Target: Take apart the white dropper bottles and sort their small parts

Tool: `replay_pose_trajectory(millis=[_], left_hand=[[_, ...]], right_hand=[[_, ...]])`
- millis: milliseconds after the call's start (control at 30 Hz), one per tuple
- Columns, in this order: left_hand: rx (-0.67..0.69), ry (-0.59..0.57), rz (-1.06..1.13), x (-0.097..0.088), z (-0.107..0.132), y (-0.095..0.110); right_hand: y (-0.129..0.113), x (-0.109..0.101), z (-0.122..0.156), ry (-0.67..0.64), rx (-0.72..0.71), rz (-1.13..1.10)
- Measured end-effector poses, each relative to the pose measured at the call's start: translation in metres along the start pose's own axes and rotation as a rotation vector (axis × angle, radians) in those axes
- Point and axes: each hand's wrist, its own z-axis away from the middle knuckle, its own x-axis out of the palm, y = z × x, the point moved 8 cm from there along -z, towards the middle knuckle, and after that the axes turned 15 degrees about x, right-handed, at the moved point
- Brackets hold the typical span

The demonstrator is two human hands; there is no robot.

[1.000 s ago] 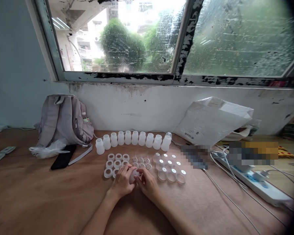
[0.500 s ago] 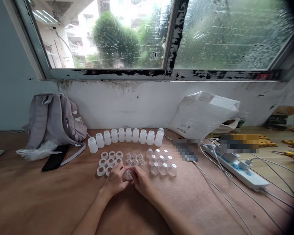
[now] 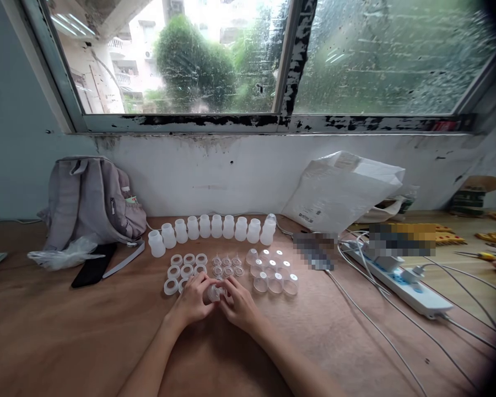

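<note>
Left hand (image 3: 194,299): grip curled round the side of a clear plastic piece (image 3: 211,294). Right hand (image 3: 236,300): thumb and fingertips pinch the same piece from the other side. Piece sits between the two hands, low over the brown wooden table (image 3: 215,358), on the near side of the small clear fittings (image 3: 228,271). Its ringed, round face shows upward between the fingers; long axis not readable (fingers cover much of it).

White rings (image 3: 187,271) lie to the left, domed clear caps (image 3: 275,283) to the right. Beyond, ten upright white bottles (image 3: 217,227) form a shallow arc (the rightmost wears a clear cap). Behind: stained white wall (image 3: 215,171), window (image 3: 182,124) with peeling frame.
</note>
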Motion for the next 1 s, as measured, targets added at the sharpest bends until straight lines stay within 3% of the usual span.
replay_pose_trajectory(millis=[167, 367, 633, 833, 1000], left_hand=[[0.011, -0.022, -0.016, -0.002, 0.001, 0.0], [-0.035, -0.007, -0.07, -0.009, 0.005, -0.011], [-0.067, 0.0, -0.143, -0.011, 0.008, -0.019], [-0.093, 0.026, -0.211, -0.014, 0.009, -0.026], [-0.099, 0.037, -0.233, -0.014, 0.011, -0.029]], right_hand=[[0.001, -0.003, 0.0, 0.011, 0.02, 0.009], [0.015, -0.011, -0.003, 0.173, 0.12, 0.01], [0.026, -0.014, -0.007, 0.265, 0.172, 0.099], [0.044, -0.008, -0.01, 0.195, 0.339, 0.207], [0.043, -0.009, -0.008, 0.157, 0.381, 0.323]])
